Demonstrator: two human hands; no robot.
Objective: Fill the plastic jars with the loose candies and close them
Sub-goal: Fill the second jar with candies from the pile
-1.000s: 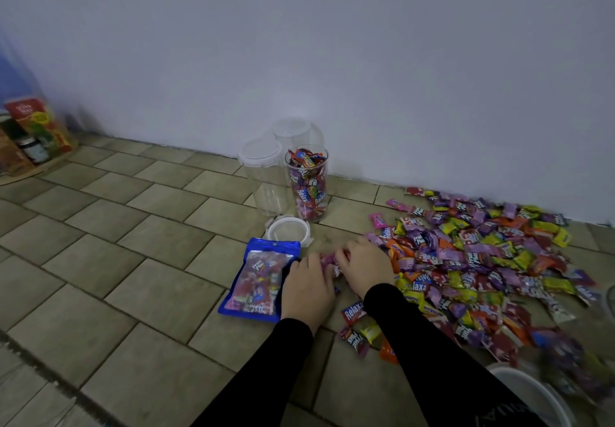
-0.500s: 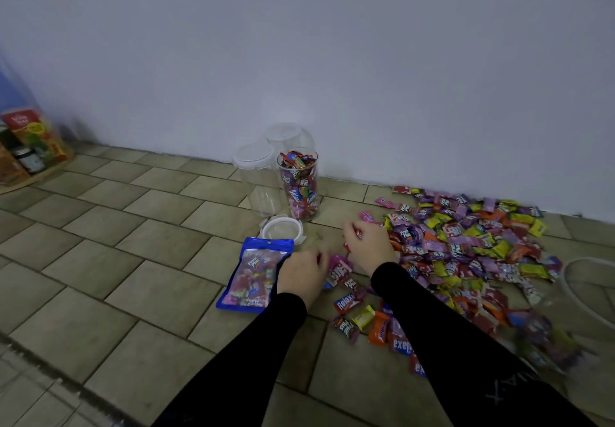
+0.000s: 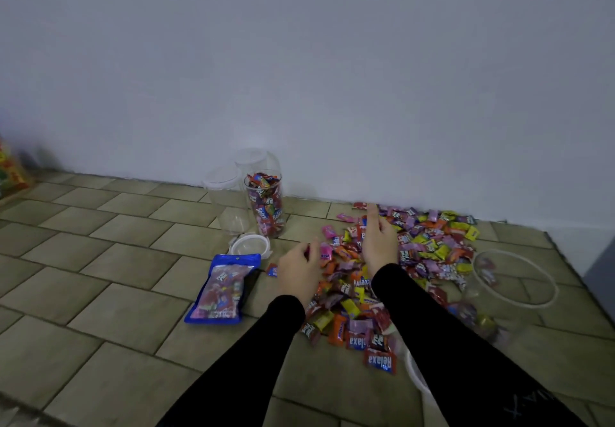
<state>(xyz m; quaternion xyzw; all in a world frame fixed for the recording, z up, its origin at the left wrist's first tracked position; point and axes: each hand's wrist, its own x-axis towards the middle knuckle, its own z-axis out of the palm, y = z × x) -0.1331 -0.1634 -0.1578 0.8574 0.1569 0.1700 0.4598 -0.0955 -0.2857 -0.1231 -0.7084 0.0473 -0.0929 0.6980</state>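
Head: blue pouch beside candies.

Jars by wall, lid before them — candies right

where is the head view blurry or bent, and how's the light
Head view: dim, flat light; the tile lines bow from the wide lens; the clear tub at right is motion-smeared; the filled jar and nearby candies stay fairly readable.
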